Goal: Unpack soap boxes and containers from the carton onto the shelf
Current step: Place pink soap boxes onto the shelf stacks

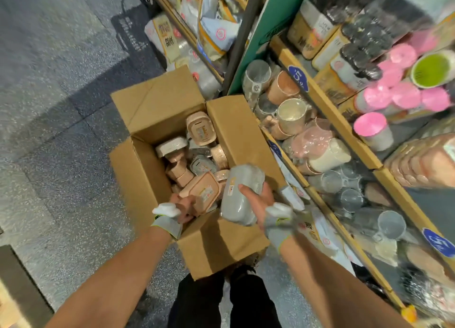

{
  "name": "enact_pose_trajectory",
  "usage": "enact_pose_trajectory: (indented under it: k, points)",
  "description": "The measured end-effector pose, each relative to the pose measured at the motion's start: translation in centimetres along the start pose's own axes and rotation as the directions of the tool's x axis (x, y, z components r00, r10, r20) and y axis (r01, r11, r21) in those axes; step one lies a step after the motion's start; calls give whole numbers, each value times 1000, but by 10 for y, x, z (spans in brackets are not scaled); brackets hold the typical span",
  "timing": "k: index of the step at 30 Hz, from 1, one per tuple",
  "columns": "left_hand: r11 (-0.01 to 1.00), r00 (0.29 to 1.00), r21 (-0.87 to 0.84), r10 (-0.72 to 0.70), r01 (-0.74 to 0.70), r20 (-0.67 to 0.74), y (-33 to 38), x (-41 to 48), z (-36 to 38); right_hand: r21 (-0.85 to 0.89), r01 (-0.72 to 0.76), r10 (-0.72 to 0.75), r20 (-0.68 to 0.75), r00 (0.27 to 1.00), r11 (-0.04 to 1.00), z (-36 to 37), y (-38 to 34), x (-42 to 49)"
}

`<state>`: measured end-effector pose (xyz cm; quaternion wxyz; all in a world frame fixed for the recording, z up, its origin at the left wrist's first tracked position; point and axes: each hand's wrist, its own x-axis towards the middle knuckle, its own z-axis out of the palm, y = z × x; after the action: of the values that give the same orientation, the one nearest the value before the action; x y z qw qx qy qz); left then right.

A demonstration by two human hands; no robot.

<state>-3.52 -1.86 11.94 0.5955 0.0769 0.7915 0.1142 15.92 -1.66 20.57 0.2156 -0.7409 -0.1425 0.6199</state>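
Above the carton | your left hand grips a pink soap box | your right hand clasps a grey soap box

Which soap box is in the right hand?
The grey soap box, gripped by the right hand over the near right edge of the carton. The left hand holds a peach soap box, and the rest lie inside it.

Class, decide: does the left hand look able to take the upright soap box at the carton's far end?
Probably not yet: the left hand grips a peach soap box, though the open carton leaves the way to the far soap box free.
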Motion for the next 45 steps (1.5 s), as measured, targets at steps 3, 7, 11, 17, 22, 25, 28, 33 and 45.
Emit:
enact_pose_trajectory:
  k: [3,7,11,17,22,25,28,33,45]
  points:
    - [996,1000,-84,4,-2,28,15,-44,-5,53,24,-20,-60,998,998,-26,-21,-46]
    - [991,997,-136,21,-11,69,29,-86,-4,93,26,-23,-32,999,995,-57,-20,-55]
    - [986,987,-166,58,-33,148,52,-159,6,173,71,-51,-122,991,982,-101,-31,-96]
    - [989,956,-107,128,-103,265,68,-189,26,288,106,-57,-171,984,952,-142,-50,-166]
    - [987,926,-54,162,-153,341,71,-219,51,378,136,-64,-197,978,916,-186,-34,-183]
    - [990,926,-32,138,-135,351,69,-274,75,468,167,-88,-185,979,868,-220,-1,-166]
    - [984,939,4,166,-176,302,61,-292,97,567,207,-94,-222,971,797,-233,0,-184]
    - [968,922,48,218,-245,320,45,-333,142,692,198,-68,-211,975,694,-276,-1,-223]
    - [917,829,161,241,-365,505,32,-415,263,725,362,-106,-374,921,586,-394,30,-232]
